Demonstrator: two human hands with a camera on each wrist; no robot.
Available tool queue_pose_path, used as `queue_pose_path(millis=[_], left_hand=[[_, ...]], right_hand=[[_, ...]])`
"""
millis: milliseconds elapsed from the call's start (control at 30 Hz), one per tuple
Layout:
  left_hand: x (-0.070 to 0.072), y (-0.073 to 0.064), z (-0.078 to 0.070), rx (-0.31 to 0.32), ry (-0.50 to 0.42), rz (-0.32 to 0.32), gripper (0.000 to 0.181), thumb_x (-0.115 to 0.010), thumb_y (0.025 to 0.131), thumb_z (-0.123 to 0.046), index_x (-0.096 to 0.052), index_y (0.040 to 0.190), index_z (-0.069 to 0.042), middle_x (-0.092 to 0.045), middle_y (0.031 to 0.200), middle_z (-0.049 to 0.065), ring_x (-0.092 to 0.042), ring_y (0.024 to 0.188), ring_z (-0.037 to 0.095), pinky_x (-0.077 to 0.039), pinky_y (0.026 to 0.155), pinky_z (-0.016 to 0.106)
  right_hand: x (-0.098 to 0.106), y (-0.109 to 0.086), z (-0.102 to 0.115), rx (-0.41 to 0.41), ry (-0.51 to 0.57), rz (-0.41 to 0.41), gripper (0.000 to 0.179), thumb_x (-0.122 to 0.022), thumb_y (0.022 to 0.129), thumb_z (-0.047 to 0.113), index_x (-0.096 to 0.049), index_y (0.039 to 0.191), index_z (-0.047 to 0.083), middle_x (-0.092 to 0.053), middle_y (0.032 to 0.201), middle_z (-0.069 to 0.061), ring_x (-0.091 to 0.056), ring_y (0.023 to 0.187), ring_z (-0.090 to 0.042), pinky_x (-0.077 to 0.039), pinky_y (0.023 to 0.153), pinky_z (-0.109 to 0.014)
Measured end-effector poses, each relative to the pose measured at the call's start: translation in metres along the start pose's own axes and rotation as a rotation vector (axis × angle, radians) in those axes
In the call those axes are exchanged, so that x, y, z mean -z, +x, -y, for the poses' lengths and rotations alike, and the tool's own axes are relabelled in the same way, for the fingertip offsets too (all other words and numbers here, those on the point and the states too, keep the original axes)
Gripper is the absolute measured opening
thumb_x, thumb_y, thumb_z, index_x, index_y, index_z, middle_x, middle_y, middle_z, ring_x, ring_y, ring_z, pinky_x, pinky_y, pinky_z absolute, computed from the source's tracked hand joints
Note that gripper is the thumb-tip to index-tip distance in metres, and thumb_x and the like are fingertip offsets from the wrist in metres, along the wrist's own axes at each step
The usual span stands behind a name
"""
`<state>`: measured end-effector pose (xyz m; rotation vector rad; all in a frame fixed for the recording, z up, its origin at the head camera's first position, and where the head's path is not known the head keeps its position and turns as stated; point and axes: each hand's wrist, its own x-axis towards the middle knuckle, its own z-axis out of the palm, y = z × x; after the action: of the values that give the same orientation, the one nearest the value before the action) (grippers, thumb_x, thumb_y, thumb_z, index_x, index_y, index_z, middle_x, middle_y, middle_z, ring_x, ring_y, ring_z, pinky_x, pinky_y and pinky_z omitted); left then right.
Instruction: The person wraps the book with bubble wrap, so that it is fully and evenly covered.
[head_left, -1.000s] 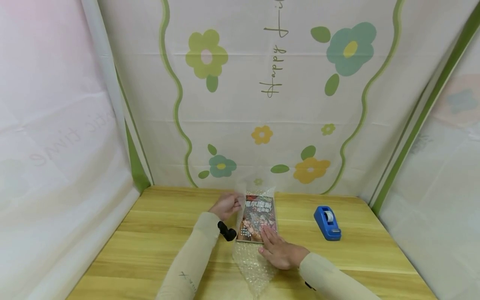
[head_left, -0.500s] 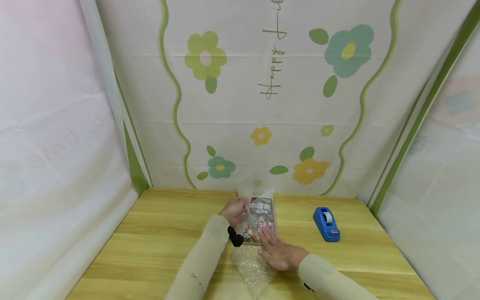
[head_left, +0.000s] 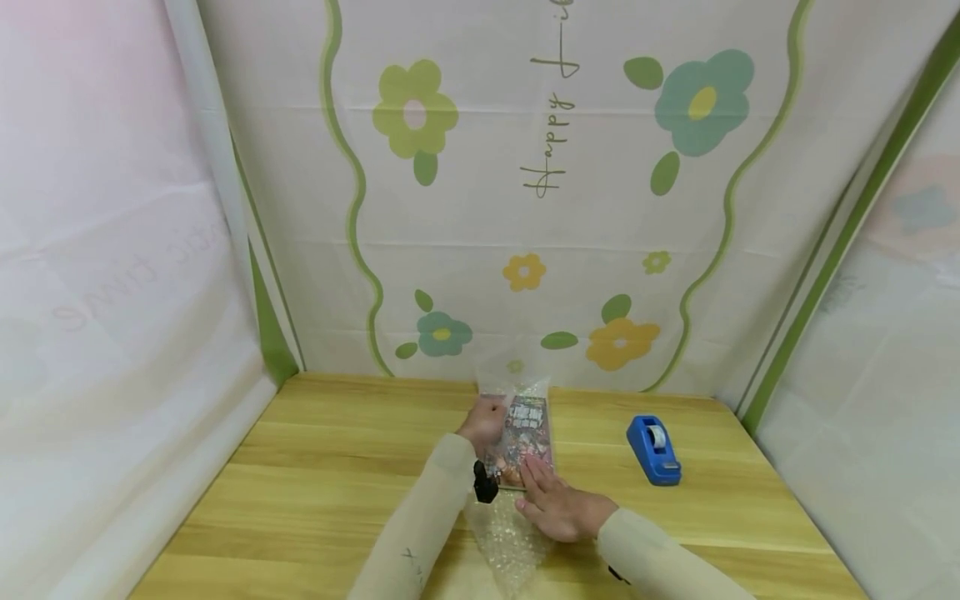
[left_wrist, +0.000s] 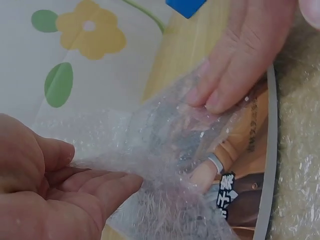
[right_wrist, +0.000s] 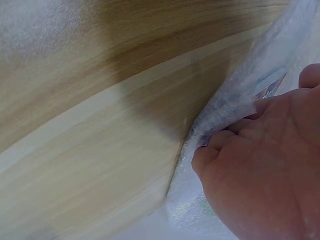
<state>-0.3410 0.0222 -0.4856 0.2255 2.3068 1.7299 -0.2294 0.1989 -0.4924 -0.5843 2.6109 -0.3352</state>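
A book [head_left: 527, 423] with a colourful printed cover lies on a sheet of bubble wrap [head_left: 508, 533] on the table, a flap of the wrap folded over it. My left hand [head_left: 483, 422] pinches that flap between thumb and fingers at the book's left side; the left wrist view shows the film [left_wrist: 145, 160] pulled taut from the pinch. With fingers straight, my right hand [head_left: 564, 510] presses on the wrapped book near its lower right. In the right wrist view, wrap [right_wrist: 235, 95] rises along the edge beside that hand's fingers.
A blue tape dispenser [head_left: 654, 450] with a roll of tape stands on the wooden table [head_left: 315, 483] to the right. Fabric walls [head_left: 480, 192] with printed flowers enclose the table at the back and both sides.
My left hand has moved right across the book, drawing the flap of bubble wrap over more of the cover. The right hand has stayed in place on the book.
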Motion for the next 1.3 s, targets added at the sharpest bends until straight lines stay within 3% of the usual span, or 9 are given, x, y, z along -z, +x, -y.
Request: queue_pose_path(millis=[100, 200, 400, 533, 633, 733, 867, 1000, 1300], left_hand=[[-0.004, 0.006, 0.003, -0.002, 0.071, 0.008, 0.038, -0.038, 0.115, -0.015, -0.058, 0.086, -0.001, -0.033, 0.055, -0.006, -0.026, 0.045, 0.009, -0.032, 0.045, 0.027], [-0.005, 0.012, 0.004, -0.045, 0.155, 0.025, 0.048, -0.038, 0.114, -0.011, -0.039, 0.066, -0.015, -0.032, 0.055, -0.005, -0.027, 0.046, 0.011, -0.031, 0.046, 0.028], [0.002, 0.013, 0.001, -0.085, 0.303, 0.116, 0.052, -0.040, 0.114, -0.016, -0.037, 0.062, -0.018, -0.032, 0.054, -0.005, -0.031, 0.046, 0.011, -0.035, 0.046, 0.029], [0.012, 0.013, 0.003, -0.190, 0.462, 0.200, 0.051, -0.044, 0.111, -0.015, -0.037, 0.061, -0.018, -0.031, 0.053, -0.008, -0.031, 0.046, 0.008, -0.034, 0.048, 0.025], [0.019, 0.014, 0.007, -0.286, 0.635, 0.285, 0.041, -0.044, 0.111, -0.008, -0.059, 0.073, -0.007, -0.036, 0.057, -0.007, -0.035, 0.049, 0.008, -0.034, 0.051, 0.023], [0.025, 0.014, 0.012, -0.403, 0.814, 0.367, 0.023, -0.047, 0.110, -0.004, -0.070, 0.107, -0.002, -0.051, 0.067, 0.001, -0.048, 0.058, 0.012, -0.042, 0.058, 0.025], [0.031, 0.013, 0.022, -0.517, 0.960, 0.391, 0.031, -0.054, 0.109, -0.007, -0.065, 0.138, -0.002, -0.075, 0.121, 0.016, -0.074, 0.105, 0.023, -0.061, 0.094, 0.034], [0.031, 0.009, 0.029, -0.515, 1.009, 0.413, 0.046, -0.058, 0.109, -0.014, -0.054, 0.153, -0.001, -0.050, 0.163, 0.016, -0.051, 0.149, 0.032, -0.041, 0.126, 0.043], [0.025, 0.002, 0.033, -0.505, 1.077, 0.401, 0.051, -0.054, 0.111, -0.017, -0.045, 0.159, 0.000, -0.040, 0.169, 0.016, -0.041, 0.156, 0.031, -0.035, 0.130, 0.044]], right_hand=[[-0.001, 0.000, -0.001, -0.005, -0.008, -0.003, 0.074, -0.028, 0.115, 0.050, -0.013, 0.170, 0.003, 0.000, 0.179, -0.016, -0.002, 0.167, -0.034, -0.015, 0.135, -0.056], [-0.001, 0.000, 0.000, -0.008, -0.009, -0.009, 0.074, -0.028, 0.115, 0.050, -0.014, 0.169, 0.003, 0.000, 0.179, -0.016, -0.002, 0.167, -0.034, -0.015, 0.135, -0.055], [-0.001, 0.001, 0.000, 0.000, -0.009, -0.008, 0.073, -0.028, 0.115, 0.049, -0.014, 0.169, 0.002, 0.000, 0.179, -0.017, -0.002, 0.167, -0.034, -0.015, 0.135, -0.056], [-0.001, 0.002, 0.001, 0.006, -0.011, -0.002, 0.073, -0.028, 0.115, 0.049, -0.013, 0.170, 0.003, 0.000, 0.179, -0.017, -0.002, 0.167, -0.034, -0.016, 0.135, -0.056], [-0.002, 0.002, 0.000, 0.005, -0.008, 0.000, 0.074, -0.029, 0.115, 0.049, -0.012, 0.170, 0.003, -0.001, 0.179, -0.016, -0.003, 0.167, -0.034, -0.016, 0.135, -0.056], [-0.001, 0.001, 0.000, 0.000, -0.013, -0.005, 0.074, -0.030, 0.115, 0.049, -0.012, 0.170, 0.002, -0.002, 0.179, -0.017, -0.003, 0.167, -0.034, -0.017, 0.135, -0.055], [0.001, 0.000, 0.001, -0.003, -0.023, -0.006, 0.073, -0.030, 0.115, 0.048, -0.012, 0.169, 0.002, -0.002, 0.179, -0.017, -0.004, 0.167, -0.033, -0.017, 0.135, -0.055], [0.001, 0.001, 0.000, -0.005, -0.023, 0.006, 0.074, -0.030, 0.115, 0.049, -0.012, 0.170, 0.003, -0.003, 0.179, -0.016, -0.004, 0.167, -0.033, -0.017, 0.135, -0.055], [0.001, 0.002, -0.002, 0.002, -0.028, 0.004, 0.074, -0.030, 0.115, 0.049, -0.011, 0.170, 0.002, -0.002, 0.179, -0.017, -0.005, 0.167, -0.033, -0.020, 0.134, -0.055]])
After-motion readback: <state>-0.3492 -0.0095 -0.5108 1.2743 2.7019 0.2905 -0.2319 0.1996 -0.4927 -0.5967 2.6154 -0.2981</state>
